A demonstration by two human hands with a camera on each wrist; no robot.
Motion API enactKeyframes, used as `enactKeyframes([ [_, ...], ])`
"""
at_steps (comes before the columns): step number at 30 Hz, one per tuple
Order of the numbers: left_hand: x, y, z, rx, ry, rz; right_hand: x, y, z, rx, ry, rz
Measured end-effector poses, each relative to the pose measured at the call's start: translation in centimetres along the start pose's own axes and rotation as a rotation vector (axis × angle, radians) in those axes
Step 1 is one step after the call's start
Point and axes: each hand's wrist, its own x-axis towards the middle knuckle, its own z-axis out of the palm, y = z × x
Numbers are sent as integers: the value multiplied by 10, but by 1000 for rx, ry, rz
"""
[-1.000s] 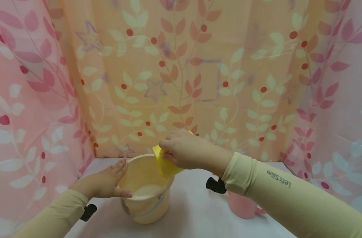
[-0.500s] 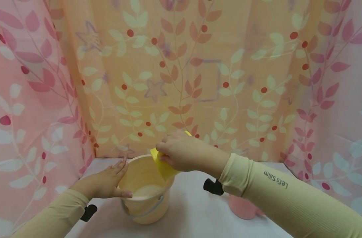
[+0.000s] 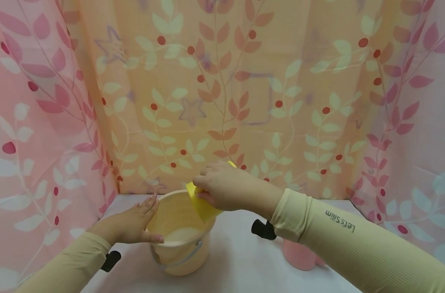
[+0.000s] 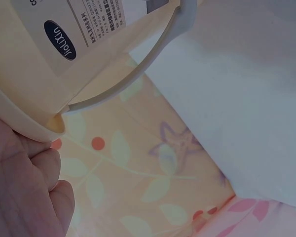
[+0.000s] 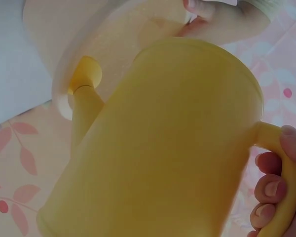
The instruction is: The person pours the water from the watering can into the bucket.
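Observation:
A yellow watering can is tilted toward the cream bucket. The fingers of my right hand curl round its handle. Its spout, with a round yellow end, reaches over the bucket's rim in the right wrist view. In the head view my right hand covers much of the can. My left hand rests at the bucket's left rim, fingers extended and thumb lying on the near edge. The bucket stands upright, its grey handle hanging down outside. No flowing water can be made out.
A pink container stands on the white table to the right, partly hidden by my right sleeve. Leaf-patterned cloth closes off the back and both sides. Black pieces sit at my wrists.
My right hand and the watering can have shifted slightly left and down over the bucket. The right forearm now hides the pink container's handle. My left hand keeps its place on the bucket.

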Motion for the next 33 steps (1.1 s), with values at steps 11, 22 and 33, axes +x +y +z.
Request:
enactKeyframes([
  [11, -1, 4, -6, -5, -19, 9, -2, 0, 1, 3, 13, -1],
  [22, 0, 0, 2, 10, 0, -21, -4, 0, 5, 9, 48, -15],
  [33, -4, 11, -11, -1, -30, -10, -6, 0, 8, -14, 82, -35],
])
